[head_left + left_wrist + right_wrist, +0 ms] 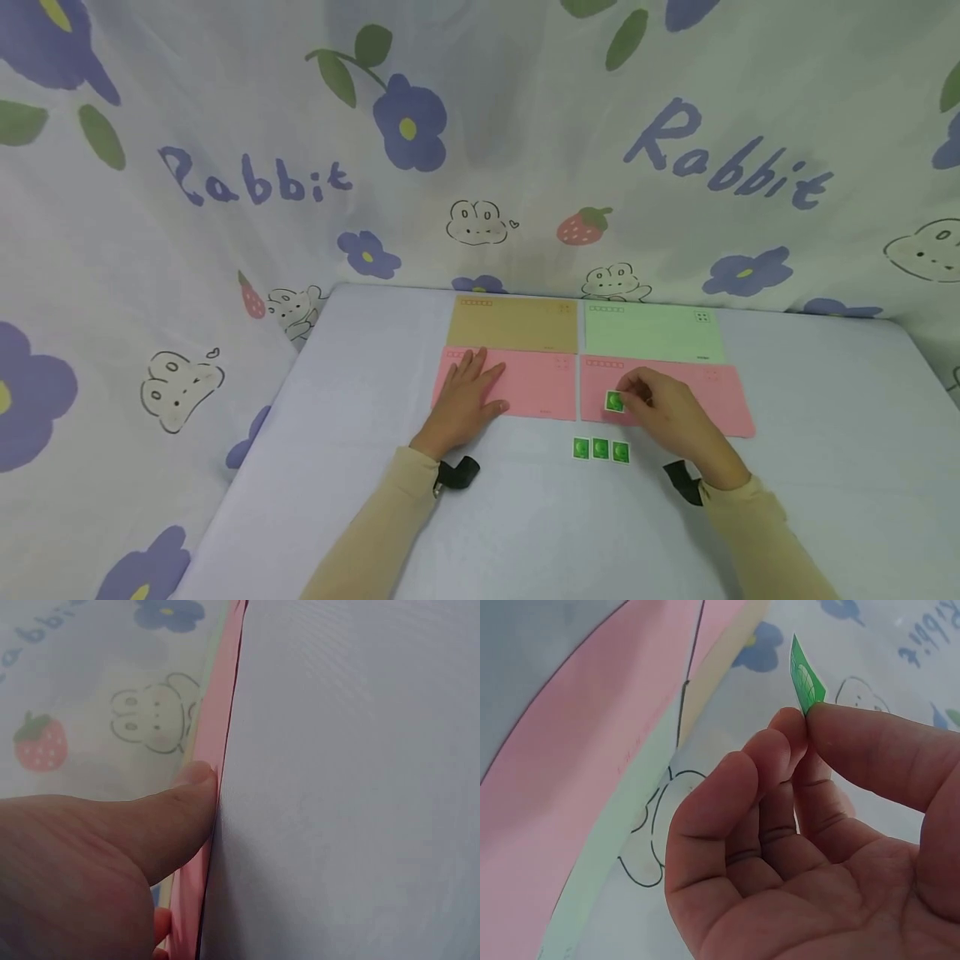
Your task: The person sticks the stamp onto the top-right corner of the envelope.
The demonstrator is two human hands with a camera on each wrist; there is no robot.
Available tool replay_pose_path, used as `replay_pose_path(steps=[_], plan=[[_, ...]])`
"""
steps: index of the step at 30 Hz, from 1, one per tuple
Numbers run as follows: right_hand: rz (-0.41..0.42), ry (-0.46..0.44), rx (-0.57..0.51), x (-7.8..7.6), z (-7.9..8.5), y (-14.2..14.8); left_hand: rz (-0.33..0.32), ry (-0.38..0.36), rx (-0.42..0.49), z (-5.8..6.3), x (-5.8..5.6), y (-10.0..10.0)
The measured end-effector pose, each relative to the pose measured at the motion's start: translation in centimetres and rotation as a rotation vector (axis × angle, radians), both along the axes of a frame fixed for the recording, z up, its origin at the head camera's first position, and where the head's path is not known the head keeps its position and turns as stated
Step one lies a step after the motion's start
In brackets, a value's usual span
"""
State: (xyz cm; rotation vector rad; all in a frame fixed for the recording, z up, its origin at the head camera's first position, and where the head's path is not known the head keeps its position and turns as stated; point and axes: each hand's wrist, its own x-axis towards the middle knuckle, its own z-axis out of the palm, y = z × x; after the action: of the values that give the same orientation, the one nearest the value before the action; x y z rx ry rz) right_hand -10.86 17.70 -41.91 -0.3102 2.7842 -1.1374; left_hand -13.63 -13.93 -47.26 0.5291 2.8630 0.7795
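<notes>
A small green stamp point(614, 402) with a white border is pinched between the thumb and forefinger of the right hand point(663, 408); that hand's other fingers are curled in beside them. In the head view the stamp appears over the left part of the right-hand pink envelope point(705, 400), at the left tip of the right hand and well to the right of the left hand point(465, 400). The right wrist view adds what the head view hides: the stamp is tilted, sticking up from the fingertips, with a pale printed shape on its green face.

The left hand is open, fingers spread, resting on the left part of the left-hand pink envelope point(536, 387). The left wrist view shows its thumb lying along that envelope's near edge.

Only the head view shows three more green stamps point(601, 449) in a side-by-side row, just nearer than the right-hand pink envelope. Beyond the pink pair lie a brown envelope point(513, 325) at far left and a pale green envelope point(648, 329) at far right. All rest on a white table point(525, 517), with a flower-and-rabbit patterned cloth point(525, 150) behind.
</notes>
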Motion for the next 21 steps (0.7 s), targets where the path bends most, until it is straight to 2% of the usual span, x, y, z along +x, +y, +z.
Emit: replay_pose_path(steps=[21], plan=[[-0.004, 0.002, -0.018, -2.0, 0.3, -2.0, 0.004, 0.006, 0.008, 0.0, 0.1, 0.0]])
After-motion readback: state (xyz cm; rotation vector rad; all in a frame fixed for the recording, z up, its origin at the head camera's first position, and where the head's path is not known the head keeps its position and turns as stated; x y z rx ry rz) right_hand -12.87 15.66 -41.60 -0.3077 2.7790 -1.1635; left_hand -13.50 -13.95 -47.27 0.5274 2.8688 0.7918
